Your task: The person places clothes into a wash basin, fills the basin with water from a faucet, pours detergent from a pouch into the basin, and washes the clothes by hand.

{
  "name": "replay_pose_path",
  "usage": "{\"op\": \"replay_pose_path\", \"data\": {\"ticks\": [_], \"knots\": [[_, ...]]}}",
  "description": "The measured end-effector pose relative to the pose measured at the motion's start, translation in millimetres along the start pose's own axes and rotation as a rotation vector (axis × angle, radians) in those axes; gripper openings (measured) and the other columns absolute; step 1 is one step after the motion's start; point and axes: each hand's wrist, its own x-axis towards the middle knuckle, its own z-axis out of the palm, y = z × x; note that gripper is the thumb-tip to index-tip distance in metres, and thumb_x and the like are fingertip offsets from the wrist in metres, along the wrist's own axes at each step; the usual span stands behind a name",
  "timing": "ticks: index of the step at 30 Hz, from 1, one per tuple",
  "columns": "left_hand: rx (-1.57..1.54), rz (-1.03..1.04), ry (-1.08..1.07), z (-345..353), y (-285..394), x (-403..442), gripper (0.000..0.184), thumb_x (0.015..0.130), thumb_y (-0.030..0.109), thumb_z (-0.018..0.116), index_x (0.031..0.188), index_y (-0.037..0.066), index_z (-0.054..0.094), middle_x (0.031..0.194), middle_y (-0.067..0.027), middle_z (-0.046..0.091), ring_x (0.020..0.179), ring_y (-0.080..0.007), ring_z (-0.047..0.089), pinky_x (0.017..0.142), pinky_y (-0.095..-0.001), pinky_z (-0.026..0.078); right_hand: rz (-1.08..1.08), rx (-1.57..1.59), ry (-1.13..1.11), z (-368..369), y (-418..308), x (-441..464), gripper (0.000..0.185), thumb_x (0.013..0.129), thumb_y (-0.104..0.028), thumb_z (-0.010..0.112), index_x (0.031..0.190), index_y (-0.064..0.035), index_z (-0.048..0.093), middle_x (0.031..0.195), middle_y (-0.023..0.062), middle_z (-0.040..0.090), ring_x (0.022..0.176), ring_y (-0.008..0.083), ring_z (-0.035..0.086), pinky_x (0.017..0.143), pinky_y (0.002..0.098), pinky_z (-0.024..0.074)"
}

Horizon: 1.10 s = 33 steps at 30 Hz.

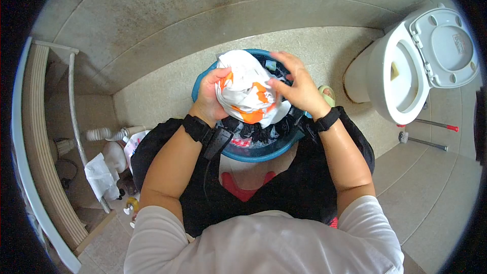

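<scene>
A bunched white garment with orange patches [245,87] is held above a blue basin [247,158]. My left hand [209,97] grips it from the left side, with the thumb on top. My right hand [300,87] is at its right edge, fingers spread and curved, the thumb close to or touching the fabric. Dark wet clothes [291,124] with some suds lie in the basin under the garment. A red and white piece of cloth [240,142] shows near the basin's front rim. The garment hides much of the basin's middle.
A white toilet [378,78] with its lid raised stands to the right. Two rod-handled tools [428,143] lie near it. On the left are a rail [74,101], a ribbed hose [99,134] and a white plastic bag [101,175]. The tiled wall [203,5] curves behind the basin.
</scene>
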Motion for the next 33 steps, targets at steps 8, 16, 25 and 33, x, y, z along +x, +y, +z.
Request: {"op": "replay_pose_path", "data": {"ticks": [8, 16, 25, 33], "knots": [[0.06, 0.018, -0.144, -4, -6, -2, 0.038, 0.081, 0.019, 0.054, 0.113, -0.002, 0.05, 0.108, -0.015, 0.059, 0.098, -0.0257, 0.058, 0.089, -0.0368, 0.045, 0.255, 0.552, -0.42, 16, -4, -3, 0.027, 0.082, -0.015, 0.061, 0.104, -0.0005, 0.056, 0.094, 0.0032, 0.06, 0.085, 0.0091, 0.054, 0.076, 0.0244, 0.0443], [0.407, -0.076, 0.609, -32, -7, 10, 0.041, 0.081, 0.026, 0.06, 0.115, 0.004, 0.05, 0.109, -0.0135, 0.058, 0.104, -0.0229, 0.054, 0.094, -0.0469, 0.037, 0.42, 1.508, 0.197, -32, 4, 13, 0.024, 0.088, -0.021, 0.05, 0.104, -0.0029, 0.053, 0.099, 0.0082, 0.061, 0.093, 0.0176, 0.057, 0.084, 0.0343, 0.0454], [0.02, 0.028, 0.349, 5, -33, 28, 0.049, 0.081, 0.057, 0.05, 0.102, 0.013, 0.049, 0.087, -0.0063, 0.054, 0.085, -0.0194, 0.057, 0.074, -0.0381, 0.049, -0.35, 0.259, 0.139, 65, -72, -3, 0.009, 0.078, -0.011, 0.056, 0.083, -0.0031, 0.057, 0.09, 0.0034, 0.061, 0.075, 0.0103, 0.056, 0.058, 0.0275, 0.0461], [-0.185, 0.138, 0.427, -12, -75, 43, 0.021, 0.089, 0.029, 0.047, 0.095, 0.01, 0.055, 0.088, -0.0055, 0.059, 0.08, -0.02, 0.06, 0.067, -0.036, 0.05, 0.058, 0.122, 0.316, 60, -24, 17, 0.01, 0.074, -0.014, 0.059, 0.073, -0.004, 0.06, 0.068, 0.0187, 0.06, 0.065, 0.0355, 0.06, 0.058, 0.0391, 0.0484]]}}
